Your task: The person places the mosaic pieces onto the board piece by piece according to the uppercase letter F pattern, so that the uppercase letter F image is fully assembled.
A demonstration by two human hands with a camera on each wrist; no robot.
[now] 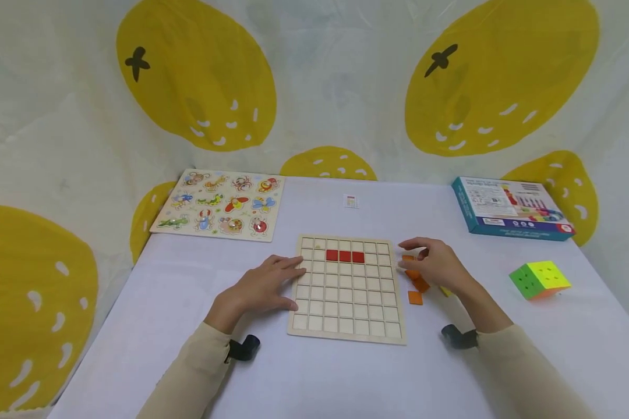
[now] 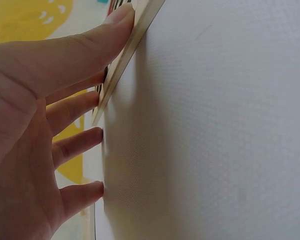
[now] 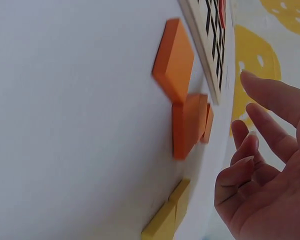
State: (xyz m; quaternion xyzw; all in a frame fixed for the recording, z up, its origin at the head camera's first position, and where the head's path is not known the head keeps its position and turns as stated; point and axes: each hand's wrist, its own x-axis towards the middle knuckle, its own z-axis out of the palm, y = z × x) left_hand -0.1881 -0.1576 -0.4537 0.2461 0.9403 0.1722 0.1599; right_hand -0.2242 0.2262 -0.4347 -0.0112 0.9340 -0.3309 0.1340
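Observation:
A wooden grid board [image 1: 338,294] lies flat on the white table, and three red square tiles [image 1: 345,256] sit side by side in its second row from the back. At the board's left edge, my left hand [image 1: 262,286] is spread, its thumb and some fingertips touching the rim. My right hand [image 1: 434,265] hovers over a small heap of orange tiles [image 1: 415,298] beside the board's right edge. In the right wrist view its thumb and index finger are apart with nothing between them; the other fingers bend loosely. Close to the orange tiles lie yellow tiles [image 3: 162,220], partly hidden in the head view.
An insect picture puzzle board [image 1: 220,205] lies at the back left. At the back right lies a teal toy box [image 1: 513,208], with a puzzle cube [image 1: 540,279] in front of it. A small white card [image 1: 351,201] lies behind the grid board.

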